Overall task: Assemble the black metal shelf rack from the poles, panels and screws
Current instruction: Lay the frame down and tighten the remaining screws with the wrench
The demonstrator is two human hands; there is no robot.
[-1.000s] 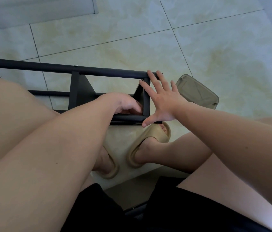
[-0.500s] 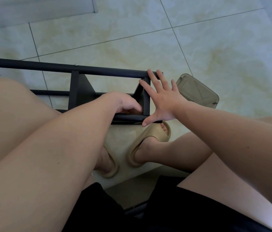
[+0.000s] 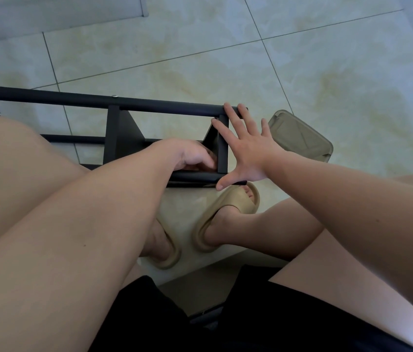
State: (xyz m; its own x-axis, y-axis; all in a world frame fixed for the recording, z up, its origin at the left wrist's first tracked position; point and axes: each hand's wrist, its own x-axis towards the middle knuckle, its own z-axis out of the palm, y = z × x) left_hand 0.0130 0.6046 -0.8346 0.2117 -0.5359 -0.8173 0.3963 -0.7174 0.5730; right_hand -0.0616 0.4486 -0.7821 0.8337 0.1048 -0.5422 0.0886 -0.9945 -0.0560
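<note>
While the black shelf rack (image 3: 114, 138) lies on its side on the tiled floor (image 3: 327, 72) by the knees, its poles (image 3: 48, 96) running left to right, the right hand (image 3: 248, 153) presses flat, fingers spread, on its right end. The left hand (image 3: 187, 156) curls inside the near corner; whether it pinches a screw cannot be told. Square bracing should seat the joint.

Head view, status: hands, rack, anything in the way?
Right hand open, splayed flat on rack end. Left hand curled inside the corner, hold hidden. Plastic box beside rack end, not blocking.
</note>
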